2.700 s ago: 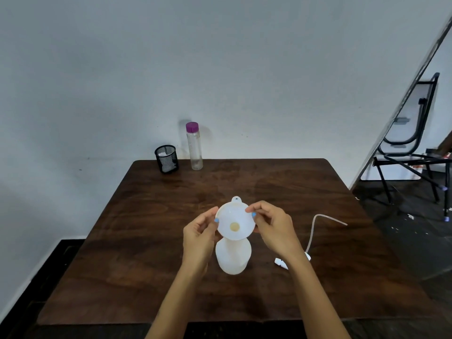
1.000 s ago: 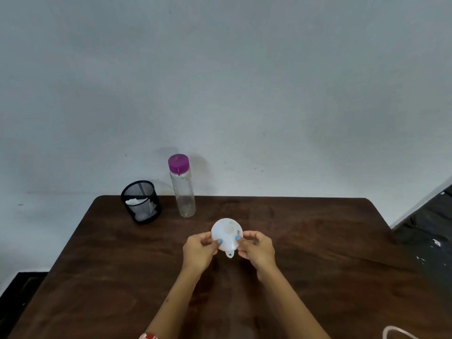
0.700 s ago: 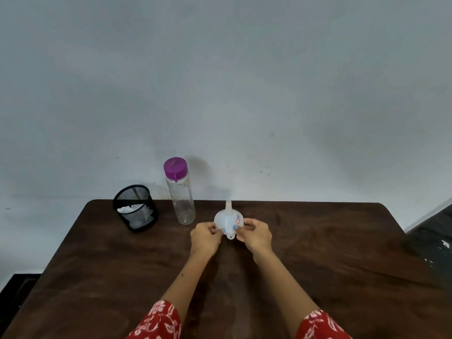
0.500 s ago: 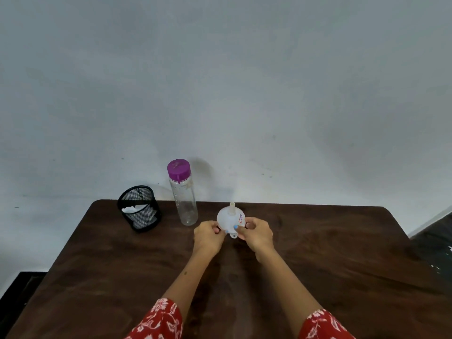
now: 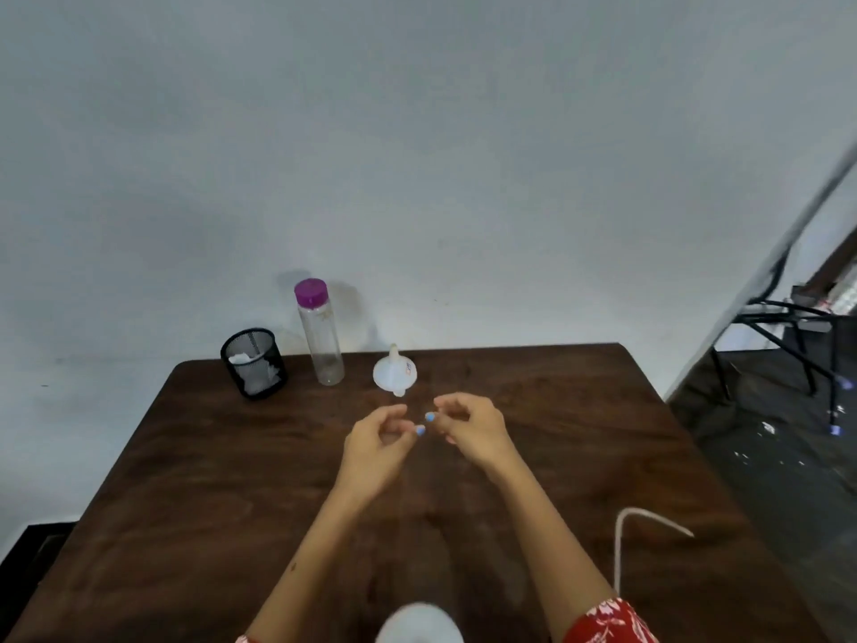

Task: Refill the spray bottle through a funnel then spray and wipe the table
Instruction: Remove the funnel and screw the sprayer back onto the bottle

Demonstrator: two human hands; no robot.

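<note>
A white funnel stands upside down, spout up, near the far edge of the dark wooden table. Just in front of it hover my left hand and my right hand, both with loosely curled fingers and holding nothing. The white spray bottle body shows at the bottom edge, blurred, between my forearms. Its sprayer tube lies on the table to the right. A clear bottle with a purple cap stands left of the funnel.
A black mesh cup holding white cloth or paper sits at the table's far left by the wall. A black metal chair frame stands on the dark floor beyond the table's right side.
Both hands lifted the funnel off the spray bottle, carried it to the far side, set it down inverted and let go. They have drawn back toward me, and the view has tilted down.
</note>
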